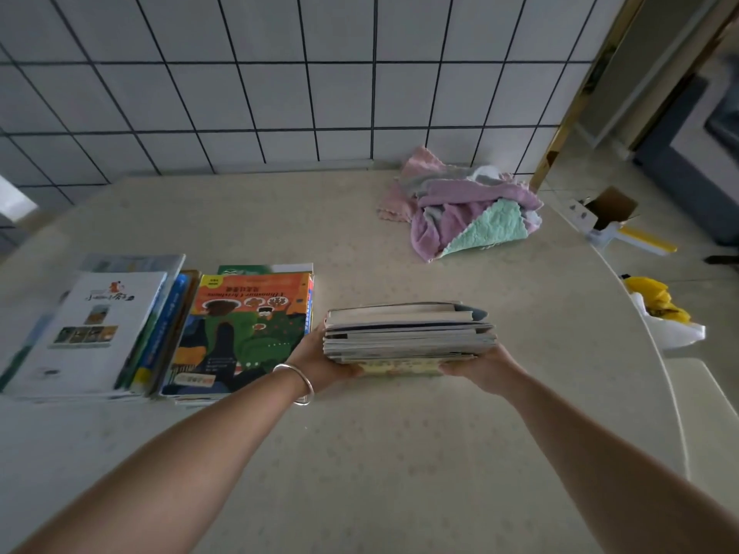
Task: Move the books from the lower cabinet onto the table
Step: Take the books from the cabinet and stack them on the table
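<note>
While both hands grip it, we find the carried stack of books [408, 333] held at the near middle of the table [280, 217], spines and page edges facing us. The left hand [320, 359] clasps the stack's left end from below and the side; the right hand [476, 367] cups its right underside, fingers curled beneath and mostly hidden. We cannot tell whether the stack's far edge already rests on the tabletop.

To the left, two piles are already down: the orange-and-green book [244, 329] tops the nearer pile, just beside the carried stack, and the white-covered book [92, 325] tops the pile further left. The cabinet is out of view, so we cannot judge what remains there.

Risks, in our judgement:
- The carried books are uneven in size and loosely aligned; a tilt on lowering could let thin upper volumes slide off.
- The left hand sits close to the orange-and-green pile; withdrawing it sideways could nudge that pile.
- Fingers under the stack may be pinched if it is dropped rather than eased down.

Containers: an open cardboard box [608, 211] stands on the floor at far right, contents not discernible. A white bag [672, 329] by the table's right edge holds something yellow. Crumpled cloths [464, 209] lie at the far right of the table, well apart from the books.
</note>
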